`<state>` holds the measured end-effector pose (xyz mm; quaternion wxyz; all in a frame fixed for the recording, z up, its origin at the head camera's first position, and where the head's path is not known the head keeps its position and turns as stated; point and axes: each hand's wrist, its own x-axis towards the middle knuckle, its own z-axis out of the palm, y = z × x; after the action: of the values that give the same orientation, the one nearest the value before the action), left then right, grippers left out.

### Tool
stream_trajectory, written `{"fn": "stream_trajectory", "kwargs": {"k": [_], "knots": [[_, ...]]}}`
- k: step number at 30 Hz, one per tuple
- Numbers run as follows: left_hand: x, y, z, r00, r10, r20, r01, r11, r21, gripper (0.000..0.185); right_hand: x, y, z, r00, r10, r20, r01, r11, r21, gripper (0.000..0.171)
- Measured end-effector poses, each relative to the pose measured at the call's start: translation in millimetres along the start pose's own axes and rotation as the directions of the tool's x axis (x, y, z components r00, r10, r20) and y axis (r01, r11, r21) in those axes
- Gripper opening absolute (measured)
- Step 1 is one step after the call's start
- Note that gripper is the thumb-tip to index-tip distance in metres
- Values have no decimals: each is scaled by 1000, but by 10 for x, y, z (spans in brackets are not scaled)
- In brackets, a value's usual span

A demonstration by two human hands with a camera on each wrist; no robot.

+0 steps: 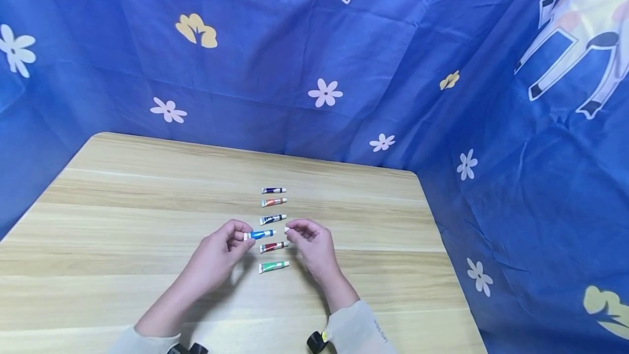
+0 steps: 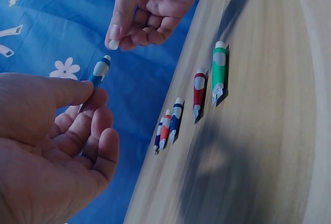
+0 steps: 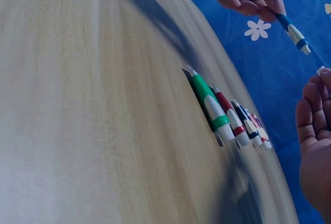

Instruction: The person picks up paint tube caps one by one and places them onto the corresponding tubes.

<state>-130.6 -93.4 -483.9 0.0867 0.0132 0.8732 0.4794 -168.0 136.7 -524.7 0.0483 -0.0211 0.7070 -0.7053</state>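
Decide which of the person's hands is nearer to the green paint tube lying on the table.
Right. The right hand hovers just above-right of the green paint tube; the left hand, gripping the blue tube, sits farther off to its left.

blue paint tube: small, blue with white bands, held level above the wooden table, over the middle of its near half, its open nozzle pointing right; pinched at its flat end by the left hand.
white cap: tiny, taken off, pinched at the fingertips of the right hand, just beside the nozzle, not touching it.
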Motion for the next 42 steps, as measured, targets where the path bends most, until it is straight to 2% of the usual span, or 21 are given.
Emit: {"fn": "stream_trajectory", "kwargs": {"k": [12, 20, 42], "knots": [[-35, 26, 77, 1000, -2, 17, 3, 998, -56, 24, -61, 4, 60, 999, -15, 30, 17, 999, -43, 17], [-34, 14, 85, 1000, 7, 12, -6, 999, -53, 24, -98, -3, 71, 998, -17, 56, 20, 998, -51, 18], [-44, 52, 76, 999, 50, -7, -50, 998, -44, 21, -110, 43, 97, 999, -27, 43, 30, 998, -61, 20]]}}
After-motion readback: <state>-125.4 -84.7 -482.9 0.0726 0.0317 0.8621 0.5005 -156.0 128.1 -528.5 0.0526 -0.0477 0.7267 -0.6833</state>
